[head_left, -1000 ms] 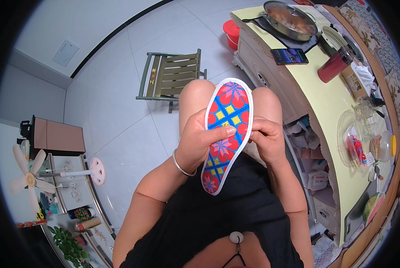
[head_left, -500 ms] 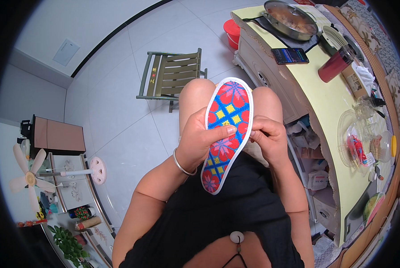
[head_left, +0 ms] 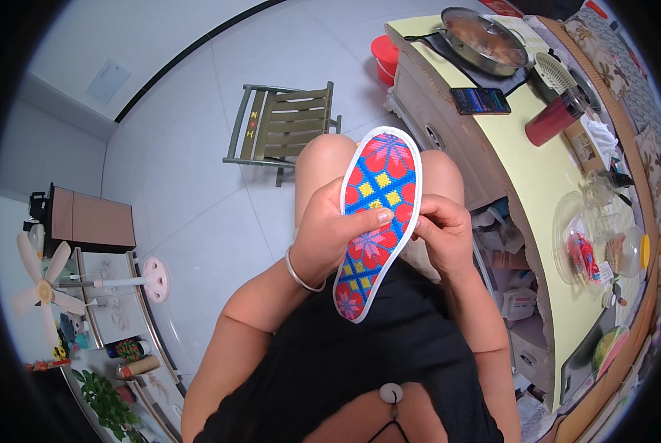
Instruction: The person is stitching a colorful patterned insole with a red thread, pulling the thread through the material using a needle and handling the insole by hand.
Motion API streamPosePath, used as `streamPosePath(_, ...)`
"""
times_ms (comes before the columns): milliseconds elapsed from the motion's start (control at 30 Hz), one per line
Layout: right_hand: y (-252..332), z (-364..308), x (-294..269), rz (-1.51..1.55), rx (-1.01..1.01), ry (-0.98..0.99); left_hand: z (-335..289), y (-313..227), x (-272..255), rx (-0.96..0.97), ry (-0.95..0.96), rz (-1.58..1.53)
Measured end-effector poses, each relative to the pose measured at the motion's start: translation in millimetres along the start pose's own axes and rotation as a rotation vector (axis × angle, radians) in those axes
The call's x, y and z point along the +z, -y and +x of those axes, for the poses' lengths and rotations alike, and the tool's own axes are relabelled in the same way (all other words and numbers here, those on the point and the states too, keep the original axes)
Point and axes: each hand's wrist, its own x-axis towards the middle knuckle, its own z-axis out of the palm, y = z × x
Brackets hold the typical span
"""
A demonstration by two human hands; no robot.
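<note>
An embroidered insole [head_left: 372, 247] with a white edge and red, pink, blue and yellow patterning stands above my lap, its broad end pointing away from me. My left hand [head_left: 329, 230] grips it from the left, thumb pressed flat across the patterned face and the other fingers out of sight behind. Against the right edge of the insole, my right hand [head_left: 446, 230] is closed in a pinch. Its fingertips touch or nearly touch the white border, and whatever lies between them is too small or hidden to make out.
Beyond my knees stands a slatted folding stool [head_left: 290, 127]. On the right, a long yellow-topped cabinet [head_left: 493, 136] bears a lidded pan [head_left: 484, 43], a phone [head_left: 481, 101], a red flask [head_left: 556, 118] and a plastic container [head_left: 585, 244]. A pink fan [head_left: 46, 292] is at the left.
Both hands and the insole hold almost the same pose. The right fingers have shifted slightly at the insole's edge, and the whole view has tilted a little.
</note>
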Motion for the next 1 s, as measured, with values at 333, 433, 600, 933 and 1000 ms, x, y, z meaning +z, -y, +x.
streamPosePath(333,-5,3,-10,-0.009,0.002,0.053,5,5,-7,-0.060,0.002,-0.059)
streamPosePath(433,-7,5,-12,-0.002,0.016,0.062,7,7,-8,-0.068,0.003,-0.075)
streamPosePath(600,-8,8,-15,0.008,0.030,0.086,10,7,-11,-0.080,0.003,-0.075)
streamPosePath(933,-17,7,-16,0.042,0.105,0.051,16,8,-12,-0.091,-0.007,-0.073)
streamPosePath(1000,-20,6,-12,0.109,0.152,0.015,16,12,-13,-0.098,-0.017,-0.050)
